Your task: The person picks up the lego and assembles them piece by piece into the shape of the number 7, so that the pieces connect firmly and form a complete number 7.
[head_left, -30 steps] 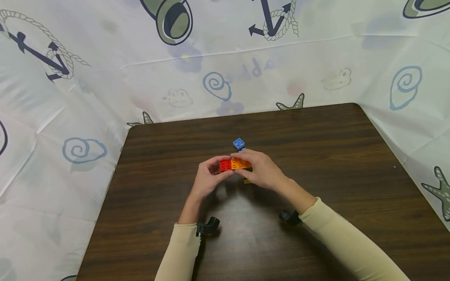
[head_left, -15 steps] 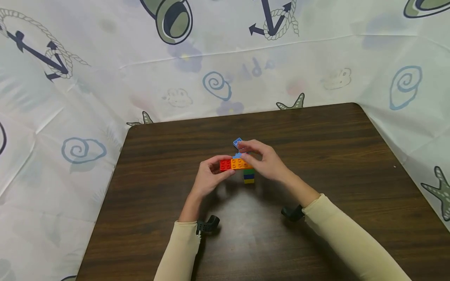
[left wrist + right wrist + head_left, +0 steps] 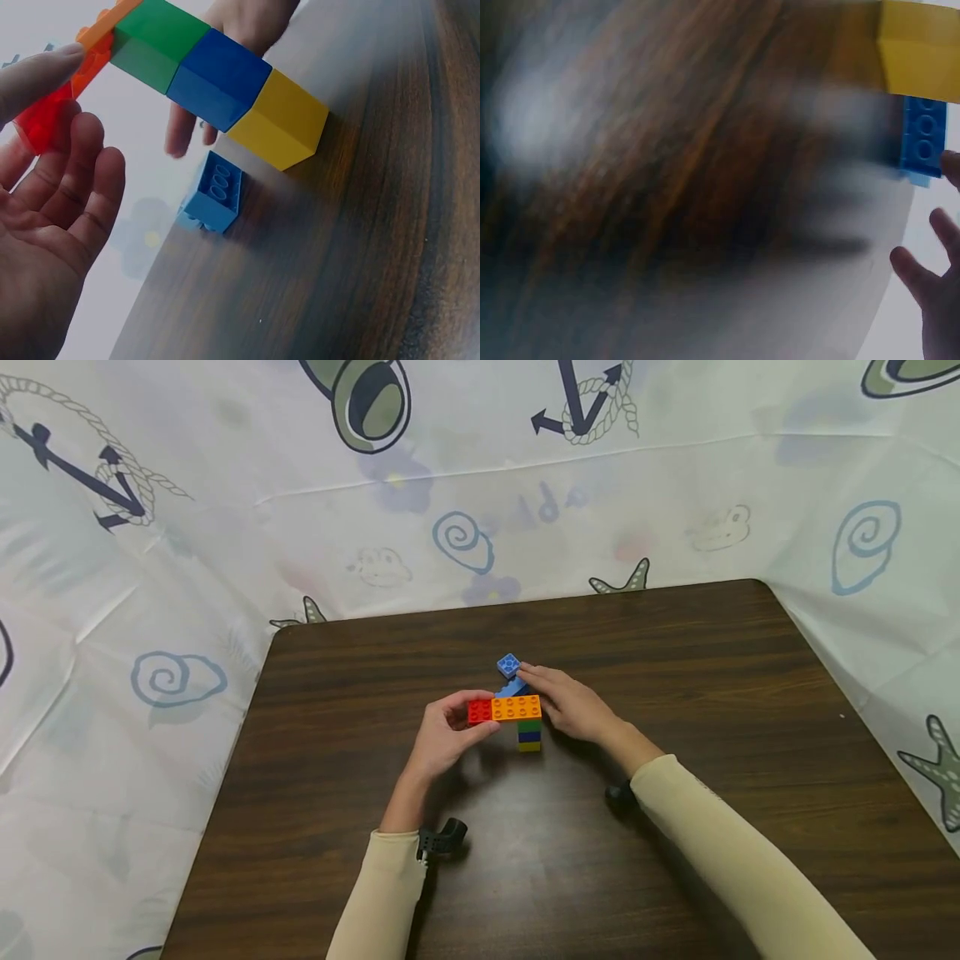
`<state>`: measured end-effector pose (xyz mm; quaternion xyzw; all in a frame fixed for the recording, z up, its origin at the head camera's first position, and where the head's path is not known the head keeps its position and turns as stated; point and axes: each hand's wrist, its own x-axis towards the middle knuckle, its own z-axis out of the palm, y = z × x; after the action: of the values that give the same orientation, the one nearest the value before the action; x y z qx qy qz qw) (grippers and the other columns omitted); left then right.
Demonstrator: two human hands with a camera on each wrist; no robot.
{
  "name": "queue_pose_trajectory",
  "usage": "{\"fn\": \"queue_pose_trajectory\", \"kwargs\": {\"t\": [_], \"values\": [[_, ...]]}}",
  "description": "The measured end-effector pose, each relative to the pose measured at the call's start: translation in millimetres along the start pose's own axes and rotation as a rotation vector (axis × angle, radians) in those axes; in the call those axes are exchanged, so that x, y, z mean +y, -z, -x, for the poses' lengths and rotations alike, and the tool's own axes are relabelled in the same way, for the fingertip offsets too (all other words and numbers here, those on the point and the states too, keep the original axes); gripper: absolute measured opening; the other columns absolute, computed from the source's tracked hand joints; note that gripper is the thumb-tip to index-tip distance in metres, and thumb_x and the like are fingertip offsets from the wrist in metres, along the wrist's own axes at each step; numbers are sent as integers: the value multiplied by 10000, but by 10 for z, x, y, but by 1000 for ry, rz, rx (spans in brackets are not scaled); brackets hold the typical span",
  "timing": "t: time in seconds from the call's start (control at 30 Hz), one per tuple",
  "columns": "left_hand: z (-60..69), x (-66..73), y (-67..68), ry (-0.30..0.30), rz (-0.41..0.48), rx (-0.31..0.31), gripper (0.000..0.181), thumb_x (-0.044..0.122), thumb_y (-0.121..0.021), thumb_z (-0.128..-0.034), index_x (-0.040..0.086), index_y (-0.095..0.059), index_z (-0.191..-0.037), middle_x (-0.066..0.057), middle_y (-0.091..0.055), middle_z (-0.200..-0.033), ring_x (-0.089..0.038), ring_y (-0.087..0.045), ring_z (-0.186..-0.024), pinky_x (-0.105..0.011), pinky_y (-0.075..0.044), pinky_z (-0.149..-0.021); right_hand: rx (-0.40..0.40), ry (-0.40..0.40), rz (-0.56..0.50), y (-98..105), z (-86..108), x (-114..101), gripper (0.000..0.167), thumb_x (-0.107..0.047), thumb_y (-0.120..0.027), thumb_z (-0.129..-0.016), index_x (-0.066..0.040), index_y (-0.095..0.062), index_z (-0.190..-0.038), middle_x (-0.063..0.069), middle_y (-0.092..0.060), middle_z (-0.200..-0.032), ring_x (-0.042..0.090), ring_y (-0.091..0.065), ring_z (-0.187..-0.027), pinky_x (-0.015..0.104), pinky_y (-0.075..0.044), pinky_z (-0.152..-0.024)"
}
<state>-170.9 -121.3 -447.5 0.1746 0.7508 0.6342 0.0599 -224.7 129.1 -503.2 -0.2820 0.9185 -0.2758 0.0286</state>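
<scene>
My left hand (image 3: 442,739) pinches the red brick (image 3: 480,711) between fingers and thumb. An orange brick (image 3: 516,707) extends right from it, over a column of green (image 3: 161,45), dark blue (image 3: 219,79) and yellow (image 3: 279,120) bricks. Behind the orange brick are light blue bricks, one of them at the back (image 3: 508,665). My right hand (image 3: 573,703) has its fingers extended beside these blue bricks, fingertips near them; contact cannot be told. A blue brick (image 3: 924,136) shows its hollow side in the right wrist view, close to the right fingers.
The dark wooden table (image 3: 360,685) lies beneath both hands. Behind it hangs a pale printed cloth (image 3: 525,527). A black wrist device (image 3: 442,838) sits at the left sleeve, and another (image 3: 620,797) at the right sleeve.
My right hand has let go of the orange brick and moved back and right, to beside the blue bricks. The left hand keeps its hold on the red brick.
</scene>
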Motion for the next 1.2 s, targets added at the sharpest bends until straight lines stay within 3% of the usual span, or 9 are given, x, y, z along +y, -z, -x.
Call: {"fn": "queue_pose_trajectory", "kwargs": {"t": [0.13,0.27,0.4,0.5,0.7,0.8,0.97,1.2], "values": [[8,16,9,4,4,-5,355,29,-751,-853,-11,-657,-1193,-134,-683,-1042,-220,-612,-843,-291,-529,-747,2,16,68,-34,-14,-15,524,-108,-560,-991,-189,-431,-1493,43,-420,-1499,253,-404,-1345,474,-335,-1091],[5,24,17,14,14,-4,358,33,-759,-848,-9,-659,-1189,-133,-682,-1031,-228,-609,-832,-285,-527,-731,53,11,91,-29,-24,-21,401,-137,-592,-979,-146,-572,-1380,38,-548,-1253,215,-512,-1087,402,-449,-964],[3,20,18,16,19,-5,361,28,-762,-843,-15,-657,-1186,-131,-681,-1020,-225,-606,-825,-280,-524,-726,33,-43,72,-19,-21,-44,379,-188,-635,-965,-114,-614,-1336,15,-551,-1102,179,-503,-925,348,-473,-841],[1,12,16,14,21,-11,366,23,-760,-844,-24,-650,-1190,-128,-679,-1015,-209,-605,-825,-280,-524,-733,9,-94,40,-17,-12,-60,375,-215,-652,-958,-114,-627,-1318,14,-546,-1095,181,-516,-921,352,-478,-840],[-9,11,10,4,51,-14,396,-5,-754,-839,-67,-625,-1208,-146,-674,-1014,-204,-597,-825,-267,-522,-730,-23,-133,-30,19,11,-97,357,-193,-672,-943,-123,-632,-1291,47,-621,-1243,252,-580,-1142,472,-444,-990],[1,12,19,10,53,-11,411,5,-758,-839,-59,-624,-1222,-149,-673,-1038,-215,-596,-834,-268,-522,-729,-47,-139,-38,36,17,-135,386,-165,-689,-930,-120,-624,-1308,46,-621,-1231,257,-584,-1127,480,-447,-984],[-10,18,21,30,42,-9,431,25,-762,-842,-41,-623,-1245,-145,-671,-1103,-227,-602,-858,-286,-527,-748,-52,-132,4,71,35,-164,386,-132,-712,-907,-103,-637,-1285,21,-564,-1186,216,-577,-1030,428,-486,-907],[-15,49,28,42,-7,-30,430,60,-771,-844,-19,-638,-1245,-130,-672,-1087,-232,-583,-827,-255,-508,-702,-36,-124,99,40,86,-121,341,-193,-725,-906,-79,-659,-1221,54,-576,-1261,236,-593,-1079,425,-485,-936]]}}
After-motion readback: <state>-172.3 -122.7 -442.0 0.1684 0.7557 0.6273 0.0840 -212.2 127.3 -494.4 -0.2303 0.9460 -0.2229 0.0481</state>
